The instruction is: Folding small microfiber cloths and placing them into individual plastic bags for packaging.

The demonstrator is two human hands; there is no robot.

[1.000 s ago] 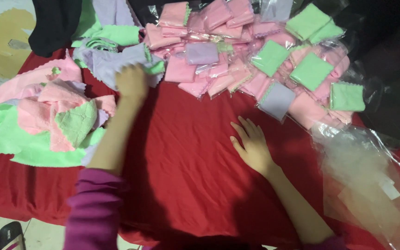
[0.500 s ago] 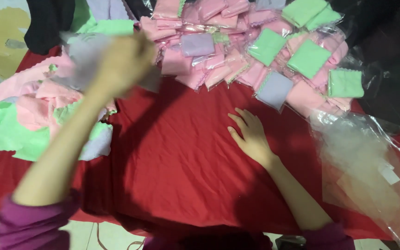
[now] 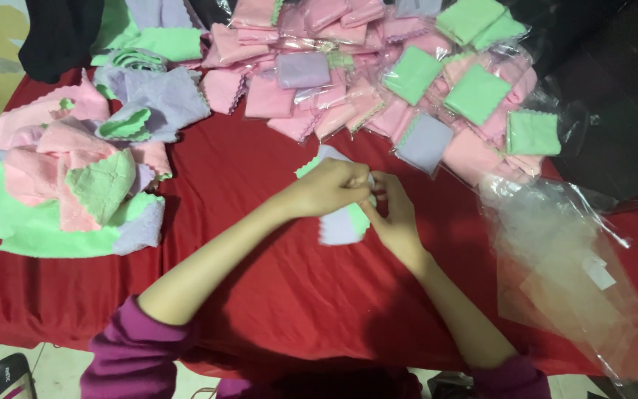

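Both hands, left [image 3: 330, 188] and right [image 3: 393, 214], were clamped on one lilac-green cloth [image 3: 341, 225]; bagged cloths [image 3: 407, 74] lay at twelve o'clock, loose cloths [image 3: 75, 177] at nine waited

Small home packing workplace: red-draped table [image 3: 260, 310] heaped with loose cloths [image 3: 60, 185], bagged cloths [image 3: 378, 81] along far edge, clear bags [image 3: 570, 273] at right edge.
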